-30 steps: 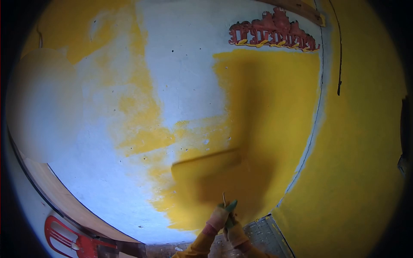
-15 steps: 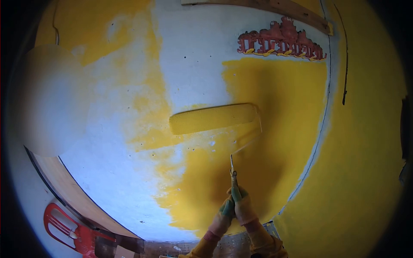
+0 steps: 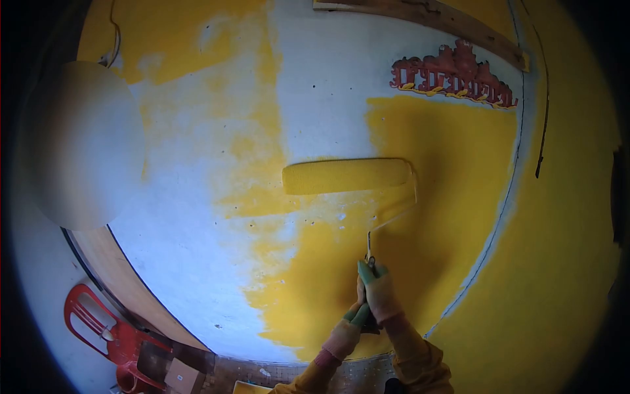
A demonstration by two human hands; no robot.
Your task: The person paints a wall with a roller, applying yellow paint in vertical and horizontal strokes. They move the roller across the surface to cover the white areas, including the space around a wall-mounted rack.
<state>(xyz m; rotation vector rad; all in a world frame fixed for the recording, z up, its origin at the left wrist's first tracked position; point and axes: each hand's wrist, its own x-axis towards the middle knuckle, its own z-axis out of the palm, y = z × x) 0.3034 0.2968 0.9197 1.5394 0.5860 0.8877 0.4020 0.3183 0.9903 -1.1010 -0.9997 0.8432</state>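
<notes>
A paint roller coated in yellow lies against the wall, roughly level, at the edge between the white and yellow areas. Its thin wire frame bends down on the right to the handle. My right hand, in a glove with green fingers, is closed round the upper handle just under the frame. Lower and to the left, my left hand, gloved alike, is closed round the bottom part of the handle. Wet-looking yellow paint covers the wall right of the roller.
Red lettering is on the upper wall beneath a wooden strip. A dark crack or cord runs down the right corner. At the lower left are a red plastic chair and a cardboard box. A blurred round shape fills the left.
The view has shifted, so the wall appears further right. The roller has turned closer to level. My right hand now sits higher on the handle than my left, and the hands are further apart.
</notes>
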